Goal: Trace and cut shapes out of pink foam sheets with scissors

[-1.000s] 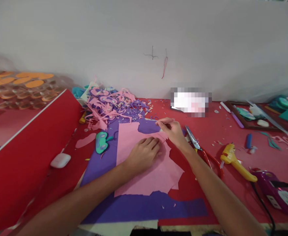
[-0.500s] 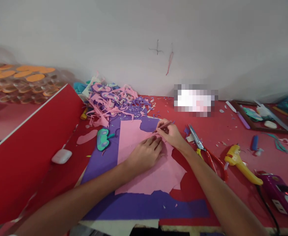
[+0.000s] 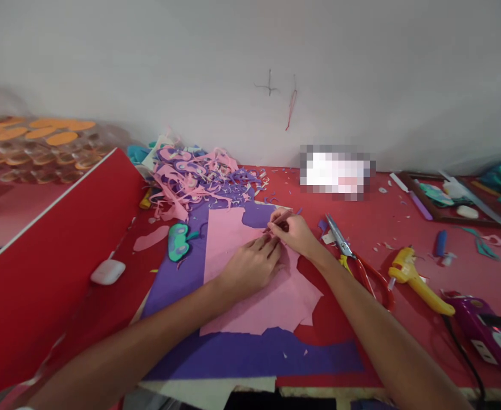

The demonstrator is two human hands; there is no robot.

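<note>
My right hand (image 3: 290, 232) grips a slim brownish pen (image 3: 281, 217), its tip down near the upper edge of a pink sheet (image 3: 227, 233). Beside it my left hand (image 3: 256, 259) lies flat on the pink sheet, fingers stretched toward the pen tip. Whatever may be under those fingers is hidden. Under the pink sheet is a larger purple sheet (image 3: 250, 356) with cut-out edges. Left of the pink sheet rests a small green cut-out shape (image 3: 179, 242) with purple patches.
Scissors with red handles (image 3: 361, 267) lie beside my right forearm, near a yellow glue gun (image 3: 419, 282) and a purple power strip (image 3: 487, 330). A heap of pink and purple scraps (image 3: 199, 176) sits at the back. A red panel (image 3: 62, 250) and white earbud case (image 3: 108, 271) are left.
My right hand and the pen have shifted very slightly at the pink sheet's upper edge. My left hand stays flat in place. The camera view has moved a little.
</note>
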